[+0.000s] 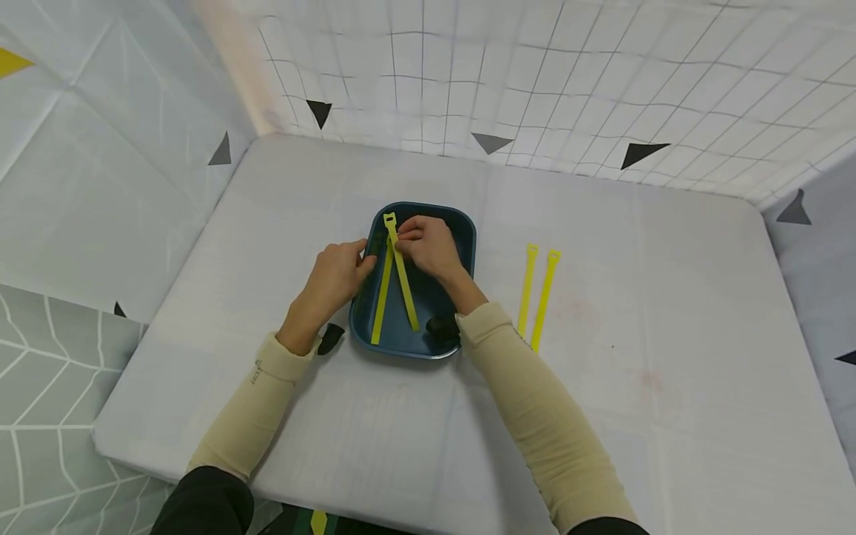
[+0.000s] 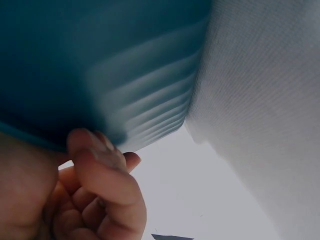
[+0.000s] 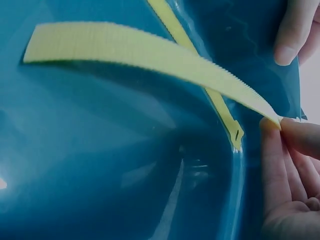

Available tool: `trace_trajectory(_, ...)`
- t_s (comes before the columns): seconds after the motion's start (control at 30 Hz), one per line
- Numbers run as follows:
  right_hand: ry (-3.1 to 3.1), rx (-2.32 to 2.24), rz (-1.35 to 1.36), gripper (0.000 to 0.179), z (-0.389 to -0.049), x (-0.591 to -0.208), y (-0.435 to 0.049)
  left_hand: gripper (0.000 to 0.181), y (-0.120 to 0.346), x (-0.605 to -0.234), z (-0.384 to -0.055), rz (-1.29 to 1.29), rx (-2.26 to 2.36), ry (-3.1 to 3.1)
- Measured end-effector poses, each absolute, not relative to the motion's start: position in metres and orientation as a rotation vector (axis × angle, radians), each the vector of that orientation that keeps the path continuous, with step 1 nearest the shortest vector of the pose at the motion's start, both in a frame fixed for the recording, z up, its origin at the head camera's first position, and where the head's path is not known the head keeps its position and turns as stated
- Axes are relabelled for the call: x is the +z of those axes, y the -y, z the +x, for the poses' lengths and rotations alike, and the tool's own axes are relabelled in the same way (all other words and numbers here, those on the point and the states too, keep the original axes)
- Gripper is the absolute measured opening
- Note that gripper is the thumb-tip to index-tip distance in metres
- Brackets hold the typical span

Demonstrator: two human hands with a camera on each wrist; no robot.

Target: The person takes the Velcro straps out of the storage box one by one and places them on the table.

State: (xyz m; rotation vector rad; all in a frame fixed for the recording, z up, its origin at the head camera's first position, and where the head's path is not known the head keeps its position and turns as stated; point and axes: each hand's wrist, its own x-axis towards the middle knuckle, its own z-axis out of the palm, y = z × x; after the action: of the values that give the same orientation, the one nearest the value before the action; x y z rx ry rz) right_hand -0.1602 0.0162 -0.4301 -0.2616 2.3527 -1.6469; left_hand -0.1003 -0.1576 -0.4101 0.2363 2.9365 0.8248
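A dark blue plastic tray point(image 1: 401, 352) stands on the white table. My left hand point(image 1: 334, 275) holds the tray's left rim, thumb at the top edge and curled fingers against its ribbed outer wall point(image 2: 145, 100). Over the tray, my right hand point(image 1: 431, 247) pinches a yellow cable tie point(image 1: 406, 286) near its slotted head. The right wrist view shows this tie point(image 3: 125, 47) arching from the fingertips, its free end at the tray floor. A second yellow cable tie point(image 1: 382, 297) lies inside along the left, its head against the tray wall; the held one crosses above it.
Two more yellow cable ties point(image 1: 527, 286) lie side by side on the table point(image 1: 669, 312) right of the tray, their lower ends partly behind the right sleeve point(image 1: 535, 401). White gridded sheeting point(image 1: 435, 82) rises behind the table, with grey sheeting on the left.
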Motion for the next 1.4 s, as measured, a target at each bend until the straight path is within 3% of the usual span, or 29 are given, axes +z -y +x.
trace_trajectory(0.93, -2.076, -1.872, 0.091, 0.017, -0.153, -0.422, -0.024, 0.016, 0.155, -0.409, -0.098, 0.232, 0.827, -2.933)
trace_trajectory(1.4, -2.014, -1.979, 0.097, 0.018, -0.15, -0.405, -0.034, 0.018, 0.155, -0.408, -0.1, 0.183, 0.805, -2.912)
